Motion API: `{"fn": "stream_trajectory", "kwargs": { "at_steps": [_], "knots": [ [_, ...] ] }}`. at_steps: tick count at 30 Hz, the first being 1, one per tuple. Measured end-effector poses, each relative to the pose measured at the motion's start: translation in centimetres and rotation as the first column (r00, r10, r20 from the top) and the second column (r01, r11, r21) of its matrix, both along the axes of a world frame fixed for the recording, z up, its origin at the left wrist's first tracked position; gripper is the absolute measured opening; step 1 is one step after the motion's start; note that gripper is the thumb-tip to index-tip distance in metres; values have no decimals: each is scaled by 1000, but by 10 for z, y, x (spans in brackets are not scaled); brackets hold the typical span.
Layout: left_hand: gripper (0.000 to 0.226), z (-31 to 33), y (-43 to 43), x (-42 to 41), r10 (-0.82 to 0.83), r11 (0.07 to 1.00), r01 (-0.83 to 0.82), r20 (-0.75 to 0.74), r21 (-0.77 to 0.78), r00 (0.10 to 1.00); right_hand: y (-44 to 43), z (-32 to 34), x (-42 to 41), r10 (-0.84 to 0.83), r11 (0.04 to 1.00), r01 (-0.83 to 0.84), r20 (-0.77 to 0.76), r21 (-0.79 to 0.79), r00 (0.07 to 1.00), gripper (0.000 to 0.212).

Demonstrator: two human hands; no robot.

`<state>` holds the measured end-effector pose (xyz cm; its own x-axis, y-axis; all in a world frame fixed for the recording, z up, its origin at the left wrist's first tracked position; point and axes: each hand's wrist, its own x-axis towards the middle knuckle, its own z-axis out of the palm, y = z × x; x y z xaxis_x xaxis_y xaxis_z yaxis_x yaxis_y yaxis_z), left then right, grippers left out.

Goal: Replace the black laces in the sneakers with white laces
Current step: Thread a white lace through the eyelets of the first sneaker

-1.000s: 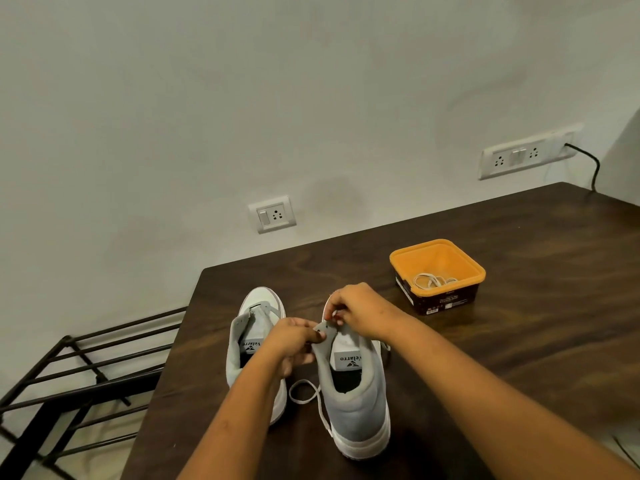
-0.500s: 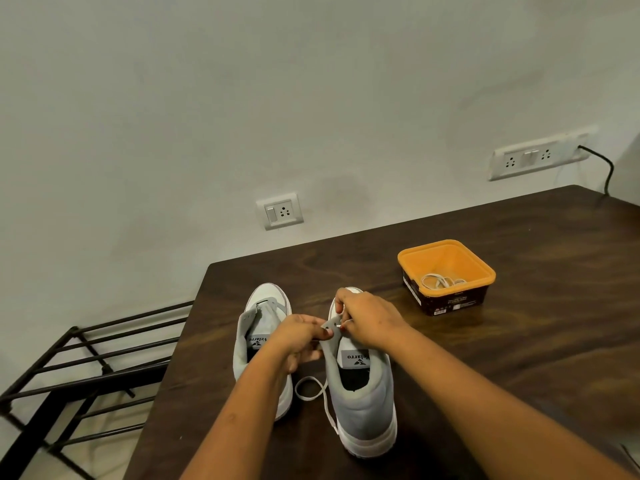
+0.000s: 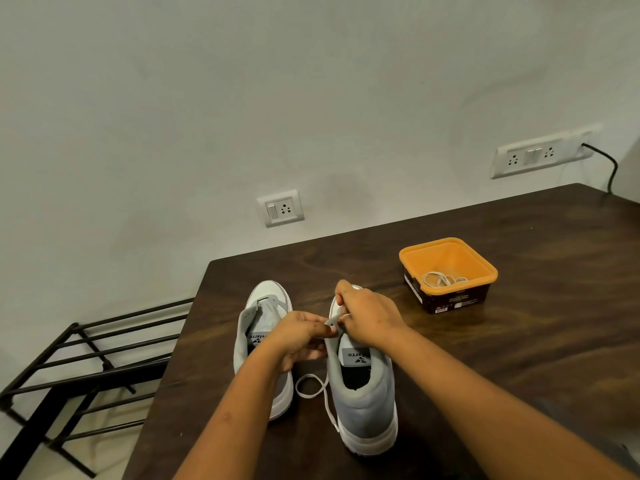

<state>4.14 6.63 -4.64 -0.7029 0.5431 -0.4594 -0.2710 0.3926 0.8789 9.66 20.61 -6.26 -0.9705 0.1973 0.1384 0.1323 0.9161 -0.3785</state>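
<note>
Lace [image 3: 327, 403] loops below left hand [image 3: 298, 336] and right hand [image 3: 370, 317] pinching sneaker [image 3: 363, 410].

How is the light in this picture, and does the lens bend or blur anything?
Head view: soft, dim light, no hard shadows; faint sheen on the dark brown wooden table near the orange square plastic tub; the wide lens stretches the forearms toward the lower edge and tilts the white wall socket strip; the left hand and right hand at the grey fabric sneaker look sharp.
</note>
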Motion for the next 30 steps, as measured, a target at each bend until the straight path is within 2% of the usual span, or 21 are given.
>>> {"fn": "stream_trajectory", "kwargs": {
  "at_steps": [4,8,11,18,20,25,26,28,30],
  "knots": [
    [18,-1,-1,1,29,999,-29,-3,14,1000,1,-5,-1,-4,1000,4,11,-23,1000,20],
    [16,-14,7,5,115,993,-113,-168,23,979,3,-6,-2,6,999,-5,25,-50,1000,13],
    [16,-21,12,6,150,989,-142,-218,51,964,4,-6,0,1,999,1,24,-53,1000,13],
    [17,-28,15,4,213,972,-195,-133,134,968,5,-2,0,-5,994,10,52,-107,999,13],
    [17,-30,17,4,226,971,-210,-153,115,962,6,-2,0,-1,995,7,61,-103,998,14],
    [17,-39,26,0,212,975,-222,-315,5,925,6,-2,1,-13,983,29,89,-180,996,17],
    [18,-38,28,0,260,964,-263,-300,33,918,6,-2,1,-18,983,35,95,-182,995,19],
    [20,-26,29,-3,419,903,-388,-185,184,889,7,-2,1,-31,982,50,102,-184,994,23],
    [22,-6,22,-8,557,771,-517,0,372,830,8,-4,2,-41,981,57,91,-183,995,25]
  ]
}}
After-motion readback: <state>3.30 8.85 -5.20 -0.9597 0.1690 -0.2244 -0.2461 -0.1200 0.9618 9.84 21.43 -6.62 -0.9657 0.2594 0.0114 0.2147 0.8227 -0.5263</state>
